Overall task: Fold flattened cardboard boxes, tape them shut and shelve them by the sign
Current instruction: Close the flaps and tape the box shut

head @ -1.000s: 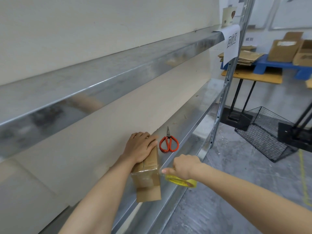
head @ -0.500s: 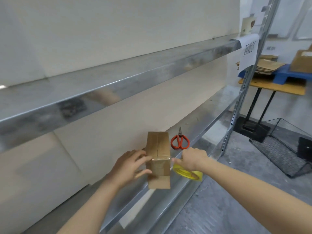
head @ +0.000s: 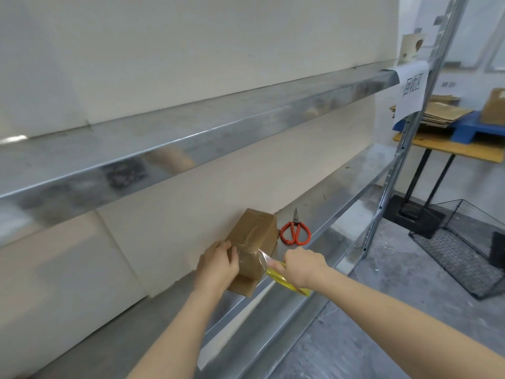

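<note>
Taping step, lower center: L hand grips box end, R hand holds tape roll, strip stretched onto box; next prob. needs scissors to cut.

Your lower metal shelf carries the cardboard box near its front lip, sitting tilted. The orange-handled scissors lie flat just to the box's right, blades pointing toward the wall.
</note>
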Available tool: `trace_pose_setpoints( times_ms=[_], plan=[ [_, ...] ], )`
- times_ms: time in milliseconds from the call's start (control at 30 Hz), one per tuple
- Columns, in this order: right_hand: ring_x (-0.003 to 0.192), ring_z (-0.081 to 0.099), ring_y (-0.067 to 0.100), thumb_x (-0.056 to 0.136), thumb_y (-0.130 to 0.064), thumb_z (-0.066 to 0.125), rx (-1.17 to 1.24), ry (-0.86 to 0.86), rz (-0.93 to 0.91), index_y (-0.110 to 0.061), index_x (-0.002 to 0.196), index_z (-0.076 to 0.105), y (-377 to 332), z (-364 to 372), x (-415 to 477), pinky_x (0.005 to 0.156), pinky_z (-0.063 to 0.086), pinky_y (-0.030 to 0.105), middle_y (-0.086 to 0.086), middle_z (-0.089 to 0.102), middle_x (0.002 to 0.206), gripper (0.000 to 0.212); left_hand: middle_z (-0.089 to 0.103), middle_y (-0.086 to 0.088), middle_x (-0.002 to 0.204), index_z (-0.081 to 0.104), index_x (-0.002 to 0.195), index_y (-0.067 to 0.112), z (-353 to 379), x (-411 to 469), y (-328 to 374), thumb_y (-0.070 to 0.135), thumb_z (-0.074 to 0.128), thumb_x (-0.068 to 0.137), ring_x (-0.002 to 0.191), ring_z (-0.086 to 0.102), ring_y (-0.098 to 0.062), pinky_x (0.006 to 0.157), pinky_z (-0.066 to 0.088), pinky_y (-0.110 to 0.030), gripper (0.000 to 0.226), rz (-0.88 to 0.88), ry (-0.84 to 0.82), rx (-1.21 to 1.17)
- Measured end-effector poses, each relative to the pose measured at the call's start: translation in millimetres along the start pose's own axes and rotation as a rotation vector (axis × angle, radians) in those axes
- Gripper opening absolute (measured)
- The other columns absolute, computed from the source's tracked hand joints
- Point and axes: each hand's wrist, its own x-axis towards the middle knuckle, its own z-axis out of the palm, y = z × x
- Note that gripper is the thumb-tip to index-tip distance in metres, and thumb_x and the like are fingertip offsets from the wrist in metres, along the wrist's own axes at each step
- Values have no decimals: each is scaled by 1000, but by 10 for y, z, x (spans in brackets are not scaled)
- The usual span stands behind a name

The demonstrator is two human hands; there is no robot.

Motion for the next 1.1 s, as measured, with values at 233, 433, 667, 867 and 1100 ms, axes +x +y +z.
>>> trace_pose_setpoints(
  times_ms=[233,433,667,867,1100],
  plan=[
    [58,45,18,95,-66,22,27,-11,-8,-14,60,39,47,63,39,69,47,35,0,43,63,64,58,-15,113,57,115,0,155,-101,75,40,59,90,100,60,-35,81,48,-40,47,-9,73,-51],
    [62,49,19,94,-67,25,32,11,-50,-16,61,40,130,-7,66,65,44,32,0,46,62,63,54,-6,69,52,75,9,55,114,-184,36,90,53,48,57,-22,35,39,-27,52,315,24,256],
    [55,44,16,93,-68,26,12,16,-64,-16,59,40,167,15,127,57,40,29,-1,45,59,64,47,-8,119,46,118,5,6,83,-91,33,70,84,102,57,-30,82,50,-39,51,146,-142,194],
    [56,46,15,92,-70,27,17,8,-61,-17,61,42,194,12,178,55,39,27,-1,46,60,63,52,-9,115,46,112,4,39,93,-82,27,68,86,97,59,-30,78,49,-41,41,136,-73,189],
    [66,56,19,93,-68,26,28,22,-66,-13,73,53,228,-80,144,62,45,31,0,52,61,65,56,-7,112,47,113,6,-28,101,-88,54,50,91,96,60,-29,74,48,-38,52,171,-98,242]
  ],
)
